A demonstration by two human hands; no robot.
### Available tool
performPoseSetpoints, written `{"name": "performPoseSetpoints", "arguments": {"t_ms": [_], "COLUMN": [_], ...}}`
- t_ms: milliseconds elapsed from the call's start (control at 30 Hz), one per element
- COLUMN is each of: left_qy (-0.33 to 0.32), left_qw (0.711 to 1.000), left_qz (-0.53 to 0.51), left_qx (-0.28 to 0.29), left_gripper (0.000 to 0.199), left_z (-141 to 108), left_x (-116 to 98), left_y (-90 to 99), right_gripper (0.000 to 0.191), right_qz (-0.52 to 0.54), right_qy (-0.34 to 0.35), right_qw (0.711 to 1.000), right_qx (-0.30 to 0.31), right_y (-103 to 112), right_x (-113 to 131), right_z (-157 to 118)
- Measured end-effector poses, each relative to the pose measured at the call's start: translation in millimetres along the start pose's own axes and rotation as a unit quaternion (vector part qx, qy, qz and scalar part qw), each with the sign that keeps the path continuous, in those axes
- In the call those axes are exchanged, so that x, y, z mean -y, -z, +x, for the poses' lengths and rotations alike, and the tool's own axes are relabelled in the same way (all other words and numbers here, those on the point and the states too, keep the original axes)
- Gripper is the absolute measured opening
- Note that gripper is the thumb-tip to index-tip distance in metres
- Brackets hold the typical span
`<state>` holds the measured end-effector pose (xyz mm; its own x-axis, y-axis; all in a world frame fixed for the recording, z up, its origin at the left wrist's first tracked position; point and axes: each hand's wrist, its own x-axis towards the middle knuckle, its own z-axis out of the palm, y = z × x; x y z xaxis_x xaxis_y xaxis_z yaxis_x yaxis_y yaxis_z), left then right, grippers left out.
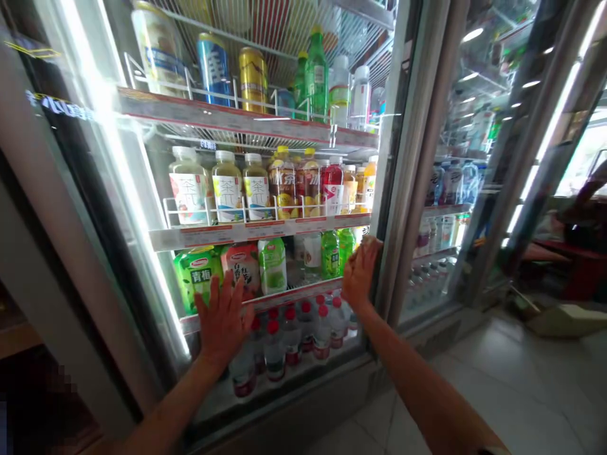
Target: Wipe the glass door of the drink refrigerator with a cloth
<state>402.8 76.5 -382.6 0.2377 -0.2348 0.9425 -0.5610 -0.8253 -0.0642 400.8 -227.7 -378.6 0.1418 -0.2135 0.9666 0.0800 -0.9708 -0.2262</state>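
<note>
My left hand (222, 325) is raised in front of the lower shelves of a glass-fronted drinks fridge, its fingers spread and nothing visible in it. Behind its fingertips are a green drink pack (196, 272) and a reddish drink pack (241, 265). My right hand (360, 272) is up at the right side of the glass, beside the metal door frame (408, 170). Its fingers point upward, close together, and no held thing shows. Green bottles (331, 256) stand just left of it. Whether either palm touches the glass is hard to make out.
Tea bottles (227, 189) line the middle shelf; cans (253, 76) and a green bottle (317, 76) stand above. Red-capped water bottles (291, 332) fill the bottom. Another fridge section (446, 189) is at right, with tiled floor (450, 373) below and a pale box (564, 319) farther right.
</note>
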Motion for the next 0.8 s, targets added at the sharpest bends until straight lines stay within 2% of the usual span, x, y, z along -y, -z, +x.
{"name": "performPoseSetpoints", "arguments": {"t_ms": [100,133,167,200,300,333,367,433,500,533,567,600,667,700,733,767,800], "left_qy": [-0.028,-0.043,-0.055,-0.062,-0.044,-0.028,-0.015,0.005,0.019,0.027,0.036,0.042,0.046,0.044,0.041,0.041,0.042], "left_qw": [0.999,0.998,0.997,0.996,0.996,0.996,0.996,0.996,0.996,0.995,0.994,0.993,0.992,0.992,0.992,0.992,0.992], "left_qz": [-0.001,-0.001,0.000,0.005,0.041,0.053,0.060,0.066,0.071,0.075,0.081,0.086,0.090,0.089,0.087,0.083,0.080], "left_qx": [0.023,0.037,0.051,0.063,0.066,0.061,0.056,0.052,0.054,0.056,0.060,0.064,0.072,0.075,0.077,0.081,0.083], "left_gripper": [0.074,0.074,0.074,0.073,0.072,0.073,0.073,0.074,0.075,0.075,0.075,0.074,0.073,0.073,0.073,0.074,0.075], "left_z": [-2.1,-3.4,-5.0,-6.6,-10.2,-10.5,-10.2,-9.0,-8.8,-9.6,-11.3,-13.8,-20.2,-23.6,-26.9,-29.9,-32.4], "left_x": [6.6,10.9,16.1,21.9,38.7,42.9,46.0,49.3,50.6,51.3,52.4,53.9,57.5,59.0,60.1,60.8,61.2], "left_y": [7.2,11.2,15.9,21.1,36.6,41.1,44.9,50.8,55.1,56.9,58.3,59.5,60.8,60.8,60.6,60.2,59.9], "right_gripper": [0.063,0.061,0.058,0.056,0.055,0.056,0.058,0.061,0.061,0.060,0.059,0.058,0.058,0.059,0.059,0.060,0.059], "right_qz": [0.042,0.042,0.034,0.020,-0.007,-0.004,0.006,0.030,0.043,0.043,0.040,0.032,0.010,0.001,0.000,0.007,0.020], "right_qy": [0.161,0.189,0.189,0.159,0.010,-0.009,0.007,0.123,0.259,0.294,0.296,0.263,0.136,0.083,0.062,0.084,0.143], "right_qw": [0.978,0.970,0.970,0.978,1.000,1.000,1.000,0.988,0.950,0.937,0.937,0.952,0.987,0.994,0.996,0.993,0.984], "right_qx": [0.123,0.149,0.152,0.133,0.015,-0.002,0.007,0.091,0.170,0.185,0.180,0.156,0.087,0.065,0.061,0.077,0.108], "right_y": [7.7,10.4,12.2,12.6,7.6,5.6,4.3,4.3,5.9,6.3,6.0,5.0,1.7,0.2,-0.6,-0.6,0.2], "right_x": [36.8,41.9,43.0,41.3,40.2,46.7,57.1,84.2,107.1,113.6,116.7,117.2,116.9,118.7,122.7,128.6,135.5], "right_z": [-23.9,-26.7,-25.6,-21.1,-3.9,-2.8,-5.7,-20.5,-35.5,-38.6,-37.8,-33.6,-21.9,-18.5,-18.8,-23.2,-30.9]}}
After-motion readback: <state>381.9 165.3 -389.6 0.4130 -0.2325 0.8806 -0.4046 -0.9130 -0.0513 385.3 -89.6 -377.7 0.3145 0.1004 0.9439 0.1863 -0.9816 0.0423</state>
